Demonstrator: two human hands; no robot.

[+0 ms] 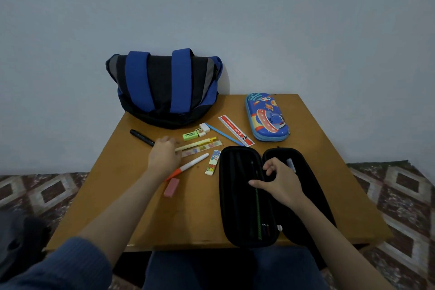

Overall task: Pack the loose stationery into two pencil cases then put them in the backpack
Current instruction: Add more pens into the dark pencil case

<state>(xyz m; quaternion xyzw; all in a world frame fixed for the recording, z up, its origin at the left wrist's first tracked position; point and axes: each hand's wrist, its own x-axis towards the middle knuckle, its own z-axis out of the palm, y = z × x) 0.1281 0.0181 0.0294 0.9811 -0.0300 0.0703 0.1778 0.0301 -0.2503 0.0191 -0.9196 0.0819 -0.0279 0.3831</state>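
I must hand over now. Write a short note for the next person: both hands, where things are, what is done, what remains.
Left hand: closing on the pale yellow pen, grip unclear.
Right hand: resting inside the open black zip pencil case, which holds a green pencil.
Blue space-print hard pencil case: shut, at the far right of the wooden table.
Blue-and-black backpack: at the back, against the wall.
Done: a few items packed.
Left: the loose stationery, closing both cases, putting them in the backpack.
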